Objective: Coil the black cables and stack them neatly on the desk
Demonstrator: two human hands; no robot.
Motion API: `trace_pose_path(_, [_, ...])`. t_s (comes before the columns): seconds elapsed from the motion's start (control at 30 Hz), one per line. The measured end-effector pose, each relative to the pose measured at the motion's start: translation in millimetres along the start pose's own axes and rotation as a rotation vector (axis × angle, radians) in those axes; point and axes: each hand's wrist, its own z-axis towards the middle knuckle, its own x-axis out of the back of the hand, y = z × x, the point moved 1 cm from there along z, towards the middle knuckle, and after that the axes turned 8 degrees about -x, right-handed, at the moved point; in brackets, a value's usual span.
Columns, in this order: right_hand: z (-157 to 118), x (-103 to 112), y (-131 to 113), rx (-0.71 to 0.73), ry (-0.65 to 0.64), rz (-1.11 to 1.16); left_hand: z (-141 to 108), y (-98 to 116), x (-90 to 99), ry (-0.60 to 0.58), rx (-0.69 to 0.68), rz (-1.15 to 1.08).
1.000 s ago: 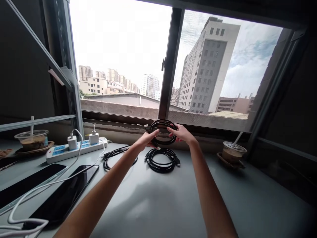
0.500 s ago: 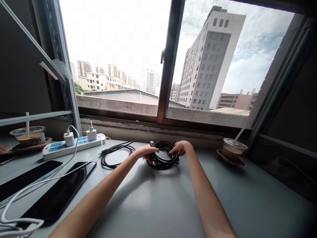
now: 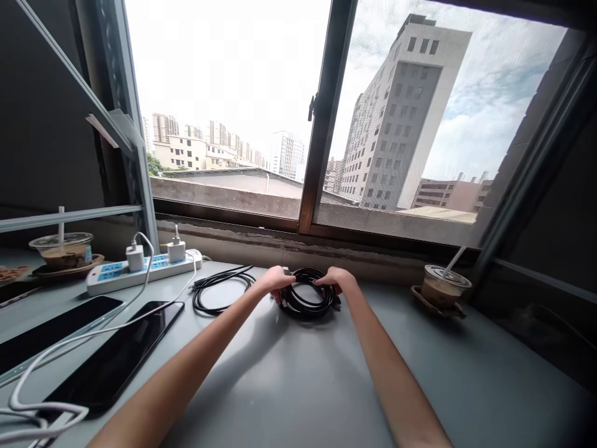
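Observation:
A coiled black cable [image 3: 308, 311] is at the far middle of the grey table, with a light-coloured connector [image 3: 286, 270] at its upper left. My left hand [image 3: 278, 281] is closed on the left side of the coil, thumb over the top and fingers beneath. On the right side my right hand [image 3: 336, 280] grips the same coil, its thumb reaching over the loops. Part of the fingers on both hands is hidden behind the cable. A second loop of black cable [image 3: 200, 302] lies flat to the left, apart from my hands.
A white power strip [image 3: 153, 271] with two plugged chargers stands at the back left. White cords [image 3: 93, 333] run across two dark phones [image 3: 125, 348]. Iced drinks stand on coasters at left [image 3: 69, 252] and right [image 3: 445, 286]. The window [image 3: 308, 211] borders the table's far side.
The right thumb has come over the top of the coil, and both hands hold it more closely. The view has shifted slightly; the coil stays in about the same place.

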Motion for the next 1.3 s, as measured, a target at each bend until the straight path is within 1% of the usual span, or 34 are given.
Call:
trace_pose_path(0.1, [4, -6, 8, -0.02, -0.033, 0.031, -3, 3, 2.0, 0.08, -0.014, 0.089])
trace_pose_path(0.17, [5, -8, 15, 0.005, -0.053, 0.076, -4, 3, 2.0, 0.105, -0.024, 0.123])
trace_pose_path(0.27, [5, -9, 25, 0.084, -0.07, 0.152, -3, 5, 0.6, 0.14, -0.045, 0.161])
trace_pose_path(0.43, [5, -13, 44, 0.226, -0.105, 0.316, -2, 6, -3.2, 0.257, -0.077, 0.241])
trace_pose_path(0.5, [9, -17, 50, 0.273, -0.08, 0.39, 0, 2, -7.1, 0.286, -0.081, 0.271])
trace_pose_path(0.6, [19, -29, 56, 0.325, 0.012, 0.462, 3, -7, -15.1, 0.312, -0.092, 0.318])
trace_pose_path(0.7, [30, -41, 59, 0.358, 0.105, 0.499, 5, -11, -20.4, 0.389, -0.121, 0.391])
trace_pose_path(0.77, [35, -47, 59, 0.376, 0.143, 0.519, 3, -6, -22.7, 0.455, -0.19, 0.438])
trace_pose_path(0.8, [37, -49, 59, 0.384, 0.152, 0.526, 1, -2, -24.6, 0.471, -0.25, 0.456])
trace_pose_path(0.87, [41, -51, 59, 0.397, 0.162, 0.532, -2, 8, -31.9, 0.442, -0.408, 0.48])
trace_pose_path(0.93, [44, -53, 59, 0.404, 0.17, 0.527, -5, 15, -44.1, 0.348, -0.562, 0.496])
trace_pose_path(1.0, [47, -54, 59, 0.407, 0.177, 0.511, -7, 16, -58.0, 0.249, -0.652, 0.513])
trace_pose_path(1.07, [49, -55, 59, 0.405, 0.184, 0.487, -6, 12, -69.1, 0.187, -0.675, 0.532])
trace_pose_path(1.13, [51, -57, 58, 0.398, 0.192, 0.458, -6, 8, -75.1, 0.157, -0.669, 0.55])
trace_pose_path(1.3, [52, -58, 54, 0.394, 0.25, 0.399, -3, 3, -75.7, 0.094, -0.668, 0.609])
